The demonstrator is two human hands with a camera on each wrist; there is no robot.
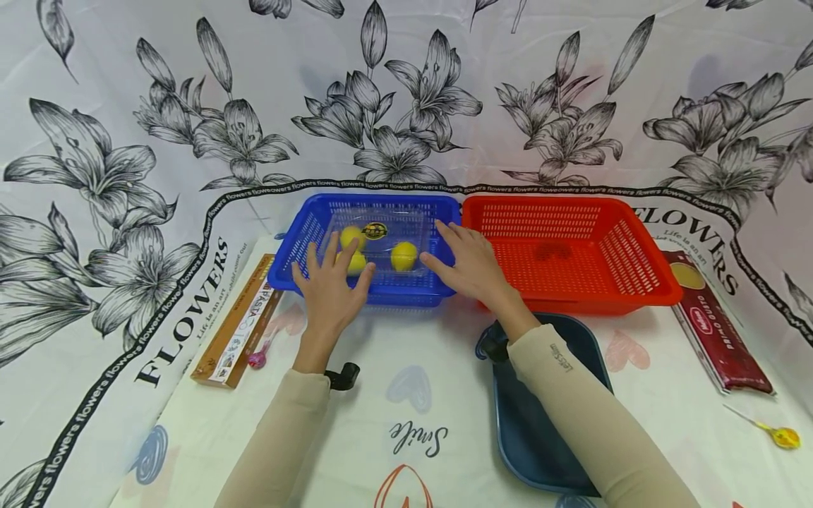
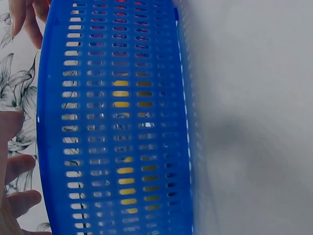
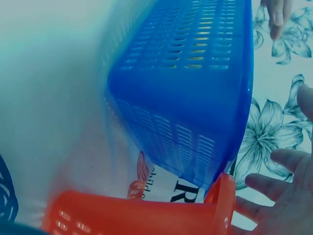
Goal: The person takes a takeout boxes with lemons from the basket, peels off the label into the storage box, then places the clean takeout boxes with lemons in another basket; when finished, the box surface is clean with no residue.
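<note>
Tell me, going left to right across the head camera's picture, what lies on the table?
Pasta box → blue basket, holding a clear box of lemons → red basket → dark red packet → yellow lollipop.

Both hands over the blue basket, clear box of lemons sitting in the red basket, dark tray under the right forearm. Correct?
One thing is off: the clear box of lemons sits in the blue basket, not the red basket, which looks empty. The head view shows it. Left hand, right hand and dark tray are as stated.
</note>
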